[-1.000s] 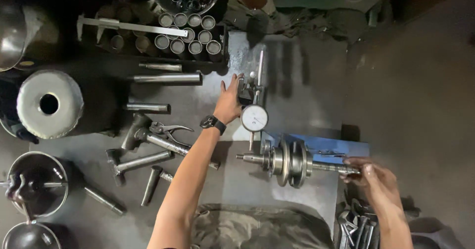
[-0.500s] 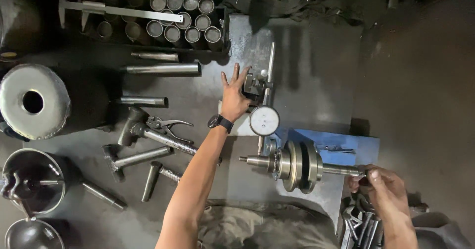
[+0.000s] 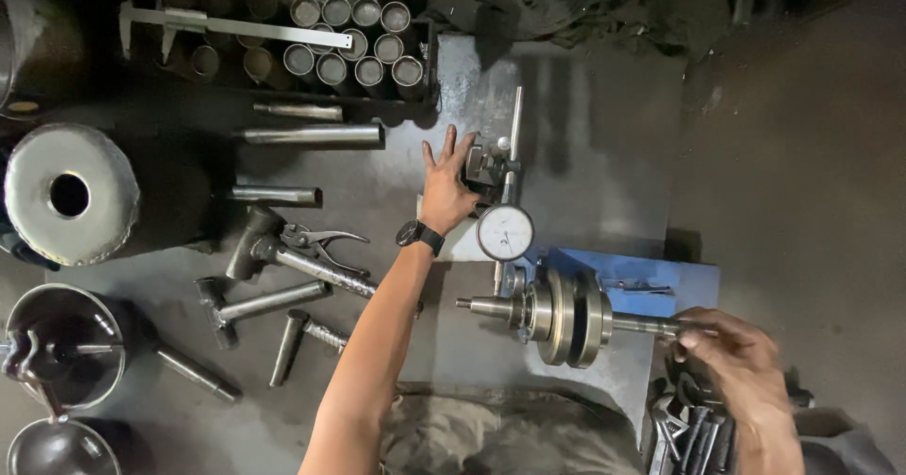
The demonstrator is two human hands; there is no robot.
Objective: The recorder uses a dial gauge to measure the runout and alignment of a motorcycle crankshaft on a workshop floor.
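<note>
Currently the crankshaft (image 3: 564, 316) lies horizontal near the front edge of the surface (image 3: 585, 173), its two round webs standing on edge in front of a blue stand (image 3: 661, 272). It is solid steel: judged heavy, fully rigid, and probably oily, so the polished shaft ends may slip under bare fingers. The webs carry most of the weight; lifting would call for a grip close to them or at both shaft ends, not at one thin end alone. The shaft ends suit turning only.

The right hand (image 3: 741, 357) is at the front right corner, fingers curled and pinched on the right shaft end, directly right of the webs. The tapered left end points toward the middle of the surface and is untouched.

The left hand (image 3: 448, 187) lies farther back, near the middle, well apart from the crankshaft. It rests flat, fingers spread, against the base (image 3: 481, 166) of the dial gauge (image 3: 505, 233); whether it grips the base cannot be told. The gauge face stands just behind the left end of the crankshaft. Its dial and stem are judged fragile; handle the gauge by the base only.

Hammers (image 3: 274, 296), pliers (image 3: 316, 241) and round bars lie toward the left edge. A caliper (image 3: 226, 24) lies across a tray of sleeves (image 3: 354, 36) at the back edge.
</note>
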